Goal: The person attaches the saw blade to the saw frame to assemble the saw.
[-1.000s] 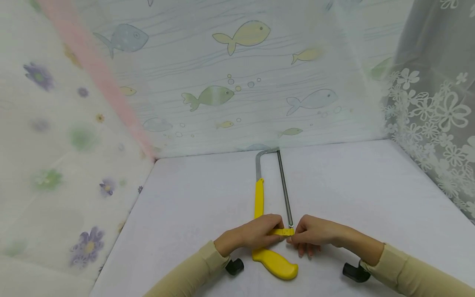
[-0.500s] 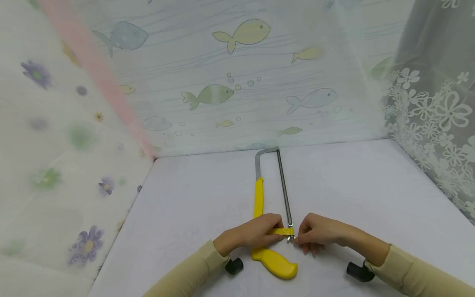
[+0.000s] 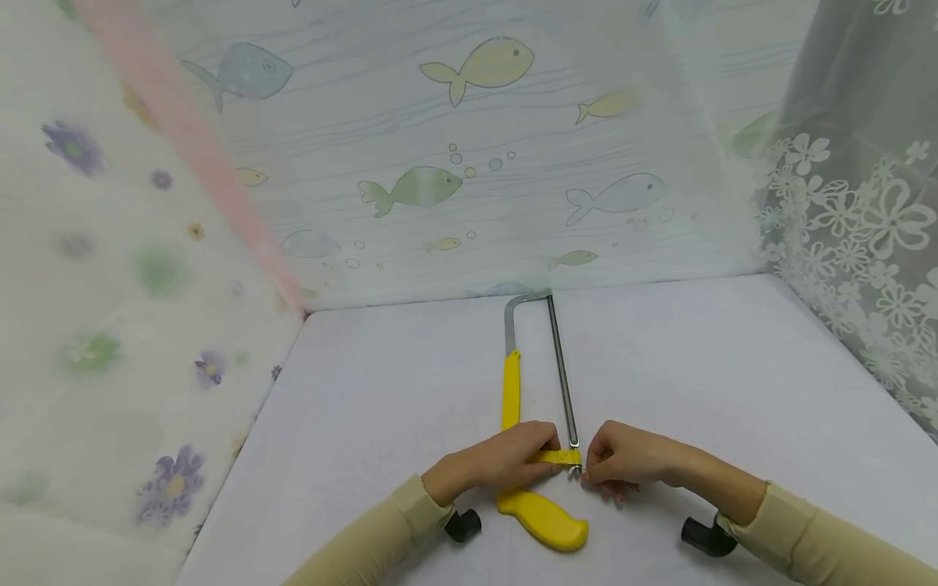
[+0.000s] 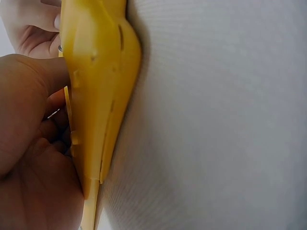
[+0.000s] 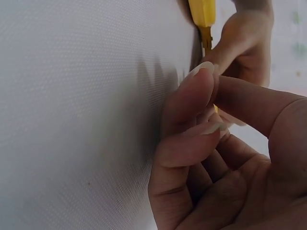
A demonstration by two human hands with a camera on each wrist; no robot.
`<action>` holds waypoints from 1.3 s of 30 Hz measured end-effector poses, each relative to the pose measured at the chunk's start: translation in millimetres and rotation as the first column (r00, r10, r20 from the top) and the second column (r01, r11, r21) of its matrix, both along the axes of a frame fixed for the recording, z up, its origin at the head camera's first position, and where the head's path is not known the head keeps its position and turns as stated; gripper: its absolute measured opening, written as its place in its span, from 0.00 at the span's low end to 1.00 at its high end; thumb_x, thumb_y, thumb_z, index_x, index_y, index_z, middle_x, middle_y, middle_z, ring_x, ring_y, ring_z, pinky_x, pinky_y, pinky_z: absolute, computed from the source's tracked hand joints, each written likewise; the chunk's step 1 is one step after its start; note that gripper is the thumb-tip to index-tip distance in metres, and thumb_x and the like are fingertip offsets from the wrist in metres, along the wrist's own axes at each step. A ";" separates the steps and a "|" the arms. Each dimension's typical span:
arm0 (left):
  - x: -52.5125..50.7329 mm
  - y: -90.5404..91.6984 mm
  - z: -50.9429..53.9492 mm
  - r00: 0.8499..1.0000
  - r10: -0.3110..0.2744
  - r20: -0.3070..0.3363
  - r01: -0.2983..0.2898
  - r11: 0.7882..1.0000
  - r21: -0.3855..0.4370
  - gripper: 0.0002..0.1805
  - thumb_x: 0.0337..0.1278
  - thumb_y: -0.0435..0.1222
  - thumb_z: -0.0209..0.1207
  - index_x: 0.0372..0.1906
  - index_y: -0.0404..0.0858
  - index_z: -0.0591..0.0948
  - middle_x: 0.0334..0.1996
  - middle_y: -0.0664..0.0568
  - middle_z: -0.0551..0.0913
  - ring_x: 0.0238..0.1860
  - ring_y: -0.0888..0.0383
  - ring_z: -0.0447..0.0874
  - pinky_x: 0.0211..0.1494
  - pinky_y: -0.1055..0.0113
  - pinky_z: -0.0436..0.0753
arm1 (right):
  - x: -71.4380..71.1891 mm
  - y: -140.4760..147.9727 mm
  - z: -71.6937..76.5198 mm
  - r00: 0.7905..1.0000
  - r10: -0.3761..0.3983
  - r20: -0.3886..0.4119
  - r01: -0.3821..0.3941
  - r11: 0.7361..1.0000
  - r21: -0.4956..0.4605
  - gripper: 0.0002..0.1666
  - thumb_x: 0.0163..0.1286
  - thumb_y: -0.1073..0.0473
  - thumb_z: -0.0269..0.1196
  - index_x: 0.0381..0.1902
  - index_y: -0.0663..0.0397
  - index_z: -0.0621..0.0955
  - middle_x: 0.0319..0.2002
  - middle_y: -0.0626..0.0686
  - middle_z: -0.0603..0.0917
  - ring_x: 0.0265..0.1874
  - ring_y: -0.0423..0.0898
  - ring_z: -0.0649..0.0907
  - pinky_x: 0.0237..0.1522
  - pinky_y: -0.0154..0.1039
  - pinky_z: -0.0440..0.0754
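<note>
A hacksaw lies on the white cloth in the head view, its yellow handle (image 3: 545, 522) toward me and its blade (image 3: 561, 366) on the right. My left hand (image 3: 498, 460) grips the yellow frame just above the handle, thumb and fingers around the short arm (image 3: 560, 457) that carries the blade's near end. Below that arm sits a small silver wing nut (image 3: 575, 471). My right hand (image 3: 630, 456) has its fingers curled, thumb and index fingertips together at the nut's right side. In the right wrist view those fingertips (image 5: 196, 91) meet and hide the nut.
White cloth (image 3: 396, 391) covers the tabletop. Behind it hangs a fish-print curtain (image 3: 469, 228), which the saw's far end nearly touches. A floral sheet (image 3: 146, 325) closes the left side, a lace curtain (image 3: 872, 228) the right. Black wrist mounts (image 3: 463, 526) show under both forearms.
My right hand has drawn slightly right from the blade's near end, uncovering the wing nut, then come back a little left to it. My left hand and the hacksaw hold still.
</note>
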State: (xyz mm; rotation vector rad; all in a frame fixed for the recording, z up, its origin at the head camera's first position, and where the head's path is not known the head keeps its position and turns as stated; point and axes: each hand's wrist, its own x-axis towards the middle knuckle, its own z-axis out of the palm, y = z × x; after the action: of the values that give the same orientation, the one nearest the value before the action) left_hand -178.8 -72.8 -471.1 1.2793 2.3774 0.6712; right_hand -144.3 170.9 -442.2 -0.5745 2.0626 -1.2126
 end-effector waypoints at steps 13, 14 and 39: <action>1.3 0.3 0.8 1.000 -0.008 -0.001 0.008 1.000 -0.001 0.06 0.74 0.39 0.59 0.46 0.42 0.76 0.37 0.60 0.77 0.37 0.68 0.71 0.42 0.78 0.73 | 1.3 -8.2 -3.7 0.998 -0.016 0.062 0.015 1.000 0.010 0.17 0.68 0.56 0.70 0.24 0.63 0.85 0.18 0.52 0.84 0.12 0.40 0.77 0.15 0.29 0.66; 1.3 0.2 0.9 1.000 -0.006 0.004 0.006 1.000 0.000 0.06 0.74 0.39 0.59 0.46 0.42 0.76 0.37 0.60 0.77 0.36 0.68 0.71 0.42 0.78 0.73 | 1.3 -8.8 -3.5 0.998 -0.022 0.066 0.020 1.000 0.018 0.19 0.69 0.54 0.69 0.24 0.63 0.85 0.18 0.52 0.84 0.12 0.40 0.77 0.15 0.29 0.66; 1.3 -0.3 3.2 1.000 -0.004 0.002 0.004 1.000 -0.002 0.07 0.75 0.40 0.59 0.47 0.42 0.76 0.38 0.61 0.77 0.37 0.68 0.71 0.43 0.78 0.73 | -1.8 4.7 -3.7 0.999 -0.022 0.024 0.021 1.000 0.015 0.13 0.71 0.59 0.66 0.29 0.62 0.85 0.20 0.52 0.82 0.15 0.41 0.76 0.16 0.31 0.67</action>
State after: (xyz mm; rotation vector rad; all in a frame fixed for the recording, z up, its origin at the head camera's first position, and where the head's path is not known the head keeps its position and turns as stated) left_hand -177.5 -73.1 -467.9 1.2817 2.3731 0.6684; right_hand -146.0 175.6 -445.9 -0.5300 2.0608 -1.2103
